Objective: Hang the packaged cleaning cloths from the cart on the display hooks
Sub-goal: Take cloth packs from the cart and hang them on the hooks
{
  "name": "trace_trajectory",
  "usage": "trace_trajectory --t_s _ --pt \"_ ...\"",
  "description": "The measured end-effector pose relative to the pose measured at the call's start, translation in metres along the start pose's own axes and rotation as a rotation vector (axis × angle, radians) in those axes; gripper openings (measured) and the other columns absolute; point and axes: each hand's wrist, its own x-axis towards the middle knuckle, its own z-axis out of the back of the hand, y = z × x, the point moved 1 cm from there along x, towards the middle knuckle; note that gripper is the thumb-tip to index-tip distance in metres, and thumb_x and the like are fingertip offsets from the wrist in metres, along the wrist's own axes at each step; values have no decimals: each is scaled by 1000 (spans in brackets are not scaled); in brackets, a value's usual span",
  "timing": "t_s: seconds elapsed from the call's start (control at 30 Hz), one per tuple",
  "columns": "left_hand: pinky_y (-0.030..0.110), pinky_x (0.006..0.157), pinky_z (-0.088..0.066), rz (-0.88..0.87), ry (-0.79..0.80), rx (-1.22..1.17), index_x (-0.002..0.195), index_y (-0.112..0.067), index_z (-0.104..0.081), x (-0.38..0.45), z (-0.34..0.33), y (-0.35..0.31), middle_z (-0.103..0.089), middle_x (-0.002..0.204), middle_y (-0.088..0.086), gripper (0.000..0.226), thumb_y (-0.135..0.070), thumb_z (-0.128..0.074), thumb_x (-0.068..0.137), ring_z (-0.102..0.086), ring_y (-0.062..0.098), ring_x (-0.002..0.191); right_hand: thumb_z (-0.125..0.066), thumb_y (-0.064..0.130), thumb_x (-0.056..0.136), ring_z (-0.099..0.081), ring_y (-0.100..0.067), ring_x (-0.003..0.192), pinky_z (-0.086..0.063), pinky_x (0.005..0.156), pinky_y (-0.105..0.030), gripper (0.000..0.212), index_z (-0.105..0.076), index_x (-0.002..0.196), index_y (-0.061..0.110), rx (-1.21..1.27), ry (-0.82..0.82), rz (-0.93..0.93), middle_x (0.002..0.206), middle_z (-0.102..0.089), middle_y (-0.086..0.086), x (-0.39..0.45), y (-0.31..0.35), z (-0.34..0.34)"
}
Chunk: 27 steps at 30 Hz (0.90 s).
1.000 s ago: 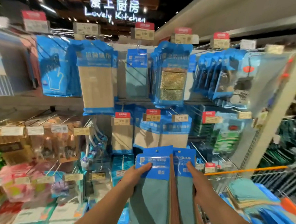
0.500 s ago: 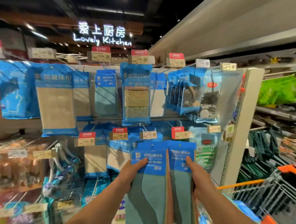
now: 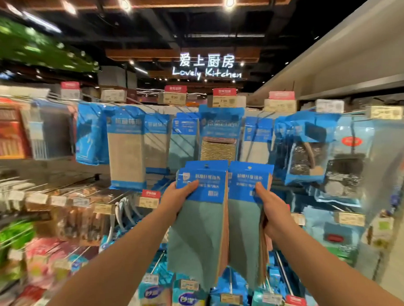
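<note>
Left hand and right hand each grip a stack of packaged cleaning cloths, raised before the display's top row, so next, I judge, their header holes need threading onto a hook.

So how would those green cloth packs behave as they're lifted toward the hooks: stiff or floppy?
Probably floppy below: the green cloth packs hang loose and wavy under their blue card headers. The headers look stiffer, and the left hand and right hand grip there. Likely light, since each hand holds a bundle.
</note>
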Motion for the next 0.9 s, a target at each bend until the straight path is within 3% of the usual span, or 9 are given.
trace_trajectory --t_s 0.1,0.13,0.23,0.3,0.37,0.43,0.6,0.7,0.9 --pt "30 61 -57 -54 -1 13 104 -11 -67 20 21 -13 -74 95 9 25 -24 -72 83 -72 18 73 -69 67 65 -71 -31 94 -53 89 -57 72 -59 129 34 -46 43 23 101 -75 -3 19 4 -28" --pt "30 62 -57 -70 -4 21 103 -11 -67 28 29 -16 -74 94 9 24 -24 -71 84 -72 19 74 -67 68 66 -71 -28 94 -52 91 -56 73 -57 131 35 -51 49 45 100 -75 -2 28 3 -35" --pt "31 64 -56 -100 -20 18 99 -13 -68 58 53 -31 -74 93 10 19 -26 -71 84 -71 21 75 -67 66 73 -70 -27 94 -53 90 -53 54 -67 111 27 -71 17 89 102 -74 -2 38 9 -57" --pt "33 62 -56 -142 -35 18 106 -12 -65 84 70 -45 -73 98 12 34 -30 -75 79 -72 24 78 -70 71 63 -70 -31 95 -53 90 -56 63 -70 105 25 -80 -47 87 103 -75 -4 46 10 -69" --pt "33 60 -56 -176 -40 32 111 -13 -62 109 79 -62 -73 101 12 46 -32 -80 72 -72 25 81 -71 62 72 -70 -35 94 -52 88 -60 51 -70 102 21 -64 -77 97 101 -75 -9 58 10 -76" --pt "31 57 -56 -219 -7 46 104 -16 -62 135 84 -79 -73 98 10 32 -21 -78 77 -71 24 78 -69 58 77 -70 -36 93 -52 88 -61 43 -69 100 22 -82 -132 102 101 -74 -11 68 11 -88" --pt "32 57 -56 -242 45 7 96 -15 -58 198 92 -98 -70 96 14 21 -13 -73 82 -68 20 73 -70 71 64 -72 -36 88 -52 86 -62 65 -70 106 21 -72 -202 132 98 -75 -10 98 -2 -115" --pt "30 52 -55 -238 76 -31 102 -17 -57 224 95 -106 -70 92 7 23 -17 -72 84 -68 17 71 -62 55 85 -72 -35 86 -52 87 -62 42 -72 103 19 -93 -202 158 96 -76 -9 106 -7 -121" --pt "31 56 -56 -287 128 -47 105 -22 -57 256 88 -120 -71 98 3 26 -23 -72 84 -71 15 76 -63 46 88 -71 -36 89 -53 87 -59 35 -67 108 18 -10 -232 163 99 -75 -12 113 -5 -122"
